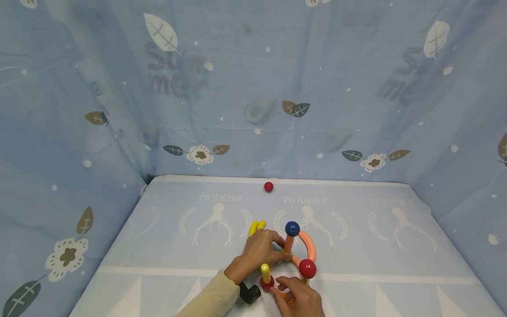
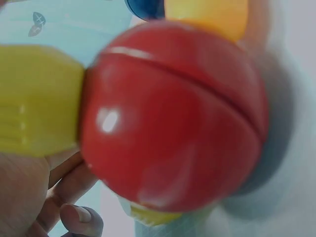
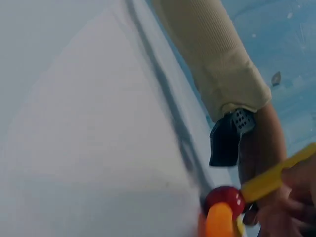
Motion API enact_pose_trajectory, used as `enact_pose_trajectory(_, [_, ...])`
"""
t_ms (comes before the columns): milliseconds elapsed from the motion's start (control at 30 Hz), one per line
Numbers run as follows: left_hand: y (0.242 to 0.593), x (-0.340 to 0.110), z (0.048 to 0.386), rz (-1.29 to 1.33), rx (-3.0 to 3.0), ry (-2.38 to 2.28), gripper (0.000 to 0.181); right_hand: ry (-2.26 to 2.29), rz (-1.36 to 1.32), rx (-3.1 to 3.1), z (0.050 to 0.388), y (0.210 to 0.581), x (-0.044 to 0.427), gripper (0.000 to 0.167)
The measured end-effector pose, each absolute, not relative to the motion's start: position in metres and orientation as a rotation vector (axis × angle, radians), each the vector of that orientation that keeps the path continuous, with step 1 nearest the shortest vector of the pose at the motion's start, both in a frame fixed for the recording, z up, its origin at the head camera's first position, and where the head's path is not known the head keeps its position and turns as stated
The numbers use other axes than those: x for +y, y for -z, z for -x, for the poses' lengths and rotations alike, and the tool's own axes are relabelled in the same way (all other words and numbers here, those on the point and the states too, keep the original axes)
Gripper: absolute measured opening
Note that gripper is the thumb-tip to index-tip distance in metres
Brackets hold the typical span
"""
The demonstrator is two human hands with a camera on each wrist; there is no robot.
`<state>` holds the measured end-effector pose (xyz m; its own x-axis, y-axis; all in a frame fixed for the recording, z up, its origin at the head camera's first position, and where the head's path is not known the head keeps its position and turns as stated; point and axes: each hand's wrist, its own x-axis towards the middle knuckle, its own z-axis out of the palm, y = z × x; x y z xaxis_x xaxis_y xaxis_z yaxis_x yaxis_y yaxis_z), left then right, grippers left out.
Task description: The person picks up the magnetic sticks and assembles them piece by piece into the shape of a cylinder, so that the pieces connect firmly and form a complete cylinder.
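Observation:
A toy structure of colored rods and balls stands on the cloth-covered table. My left hand (image 1: 261, 250) pinches the green ball (image 1: 288, 255) below an upright orange rod (image 1: 289, 243) topped by a blue ball (image 1: 292, 228). Near me, a yellow rod (image 1: 266, 274) rises from a red ball (image 1: 267, 283). That red ball (image 2: 173, 118) looms large in the left wrist view. My right hand (image 1: 302, 298) has its thumb and index finger bent beside it; their contact is unclear. Another red ball (image 1: 307, 268) sits higher, above the right hand.
A loose red ball (image 1: 268, 187) lies by the table's far edge. Yellow curved pieces (image 1: 257, 226) are beyond my left hand. A curved salmon piece (image 1: 310, 246) forms the structure's right side. A black device (image 1: 249, 293) is at the left wrist. Patterned cloth walls surround the table.

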<state>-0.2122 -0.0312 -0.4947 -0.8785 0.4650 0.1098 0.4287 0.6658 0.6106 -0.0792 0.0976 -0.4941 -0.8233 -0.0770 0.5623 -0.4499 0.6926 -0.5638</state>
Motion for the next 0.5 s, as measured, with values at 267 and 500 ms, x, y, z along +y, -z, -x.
enact_pose_trajectory(267, [0.494, -0.032, 0.211, -0.727, 2.792, -1.019, 0.03, -0.945, 0.052, -2.418, 0.067, 0.506, 0.131, 0.06])
enact_pose_trajectory(500, [0.496, -0.031, 0.211, -0.721, 2.804, -1.013, 0.029, -1.231, 0.158, -2.46, 0.085, 0.517, 0.143, 0.042])
